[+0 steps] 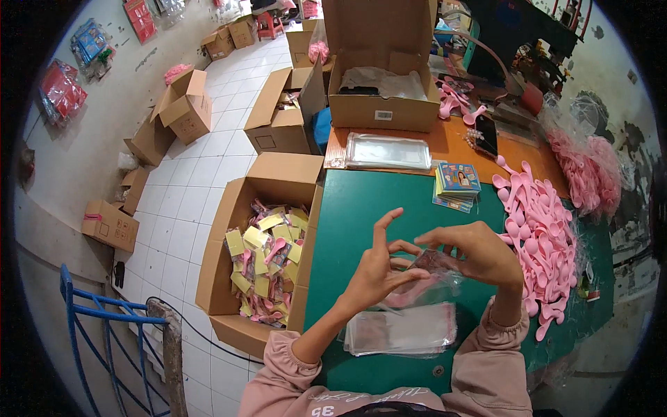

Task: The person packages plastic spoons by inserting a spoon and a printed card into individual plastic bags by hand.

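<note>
Pinching a bag (447,281) with my right hand (484,254), I'm holding my left hand (375,272) beside it, grip unclear, stacked bags (403,331) lying close, presumably for easy reach.

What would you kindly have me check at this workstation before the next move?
1. Right grip secure: ok, it appears to hold a clear plastic bag.
2. Left grip on that bag: cannot tell; its thumb is close, but contact is unclear.
3. Clear bag stack at hand: ok, lying on the green table close to the person.
4. Pink spoons at hand: ok, heaped loosely right of the right grip.
5. Printed card stack squared up: not ok, its edges are staggered.
6. Cardboard box left of the table open: ok, its flaps are spread and packets show inside.
</note>
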`<state>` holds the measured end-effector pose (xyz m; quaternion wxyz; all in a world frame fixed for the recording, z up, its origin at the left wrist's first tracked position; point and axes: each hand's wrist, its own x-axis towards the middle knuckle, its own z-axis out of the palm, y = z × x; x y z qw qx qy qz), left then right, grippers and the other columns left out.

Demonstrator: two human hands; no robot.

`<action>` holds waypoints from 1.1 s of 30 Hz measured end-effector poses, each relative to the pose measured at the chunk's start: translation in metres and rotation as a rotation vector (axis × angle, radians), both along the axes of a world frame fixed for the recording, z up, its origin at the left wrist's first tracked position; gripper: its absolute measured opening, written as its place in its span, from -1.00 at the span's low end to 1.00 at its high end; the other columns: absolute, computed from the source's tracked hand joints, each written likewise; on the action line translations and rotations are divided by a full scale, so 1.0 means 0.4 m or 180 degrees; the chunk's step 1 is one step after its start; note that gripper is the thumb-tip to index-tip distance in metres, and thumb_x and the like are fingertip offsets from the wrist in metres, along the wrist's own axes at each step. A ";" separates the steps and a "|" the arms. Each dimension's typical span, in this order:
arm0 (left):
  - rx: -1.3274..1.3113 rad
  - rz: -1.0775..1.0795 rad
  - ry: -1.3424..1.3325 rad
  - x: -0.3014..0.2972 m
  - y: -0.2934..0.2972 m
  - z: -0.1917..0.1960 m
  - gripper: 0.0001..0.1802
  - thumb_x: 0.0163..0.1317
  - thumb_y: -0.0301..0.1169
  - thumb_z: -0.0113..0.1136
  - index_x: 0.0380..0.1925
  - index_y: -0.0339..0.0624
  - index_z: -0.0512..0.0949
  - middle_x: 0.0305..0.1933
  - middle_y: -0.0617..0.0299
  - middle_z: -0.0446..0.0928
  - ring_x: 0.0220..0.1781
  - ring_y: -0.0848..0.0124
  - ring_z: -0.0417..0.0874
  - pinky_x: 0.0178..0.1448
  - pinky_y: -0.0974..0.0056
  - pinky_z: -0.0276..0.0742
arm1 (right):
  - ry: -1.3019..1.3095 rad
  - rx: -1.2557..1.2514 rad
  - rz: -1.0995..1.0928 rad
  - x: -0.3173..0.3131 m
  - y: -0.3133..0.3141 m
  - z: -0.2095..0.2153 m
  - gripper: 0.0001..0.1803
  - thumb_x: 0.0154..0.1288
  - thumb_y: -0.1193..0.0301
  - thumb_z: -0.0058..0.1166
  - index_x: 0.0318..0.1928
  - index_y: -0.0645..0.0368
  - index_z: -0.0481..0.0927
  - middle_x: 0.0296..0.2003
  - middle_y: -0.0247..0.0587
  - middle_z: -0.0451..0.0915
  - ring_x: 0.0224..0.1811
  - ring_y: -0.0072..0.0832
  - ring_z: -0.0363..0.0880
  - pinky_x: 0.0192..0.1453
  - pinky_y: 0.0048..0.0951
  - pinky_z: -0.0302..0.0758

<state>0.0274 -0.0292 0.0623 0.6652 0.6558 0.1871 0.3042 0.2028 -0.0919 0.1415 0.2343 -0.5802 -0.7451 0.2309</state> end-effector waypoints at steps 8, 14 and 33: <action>-0.0611 -0.0601 -0.0447 -0.035 0.082 -0.052 -0.30 0.10 -0.04 0.17 0.12 -0.23 0.22 -0.16 0.11 0.49 -0.16 0.45 0.54 -0.05 0.36 0.47 | 0.1355 0.0076 -0.0919 0.075 -0.005 0.007 -0.81 -0.14 0.56 0.22 -0.51 0.29 0.44 -0.55 -0.37 0.43 -0.48 -0.64 0.43 -0.42 -0.58 0.38; -0.0740 -0.0039 -0.0423 -0.045 0.079 -0.034 -0.47 0.15 -0.27 0.16 0.08 -0.24 0.28 -0.24 0.19 0.52 -0.22 0.53 0.53 -0.08 0.42 0.46 | 0.1645 -0.0394 -0.0837 0.052 0.019 -0.002 -0.78 -0.09 0.51 0.24 -0.57 0.22 0.40 -0.54 -0.43 0.41 -0.47 -0.70 0.39 -0.42 -0.61 0.36; -0.1361 0.0269 0.0289 -0.013 0.080 -0.100 -0.30 0.31 -0.26 -0.09 0.28 -0.04 -0.26 -0.11 -0.02 0.48 -0.11 0.32 0.57 -0.13 0.27 0.57 | 0.0516 0.0428 -0.1003 0.001 0.082 -0.114 -0.74 0.06 0.38 0.12 -0.26 0.30 0.54 -0.39 -0.11 0.55 -0.38 -0.32 0.53 -0.31 -0.42 0.44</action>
